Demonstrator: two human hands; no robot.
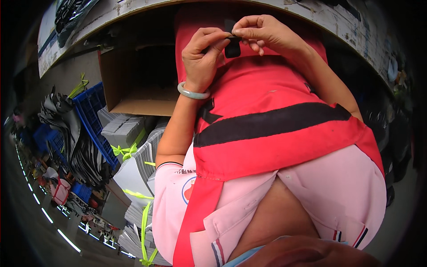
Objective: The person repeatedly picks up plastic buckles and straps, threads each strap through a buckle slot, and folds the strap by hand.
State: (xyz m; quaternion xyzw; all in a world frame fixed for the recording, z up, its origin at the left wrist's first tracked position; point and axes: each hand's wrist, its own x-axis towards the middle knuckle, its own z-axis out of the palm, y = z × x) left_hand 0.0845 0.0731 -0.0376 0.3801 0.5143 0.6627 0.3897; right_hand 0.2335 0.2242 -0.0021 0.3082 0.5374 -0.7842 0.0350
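My left hand (202, 58), with a pale green bangle (193, 94) at its wrist, is closed in a pinch. Its fingertips meet those of my right hand (271, 34), which also pinches, its lower fingers curled. Between them is a thin dark piece (234, 38), held at both ends; it is too small to name its kind. A wider black strip (232, 50) shows right below, against my red apron (262, 75); I cannot tell whether it joins the held piece. Both hands are above my lap, close to the table edge.
A worktable (129, 6) with a worn edge curves across the far side. An open cardboard box (144, 107) sits below it at left. Nearby are grey stacks (126, 129) tied with yellow-green strips, a blue crate (91, 115) and bundled dark sheets (78, 142).
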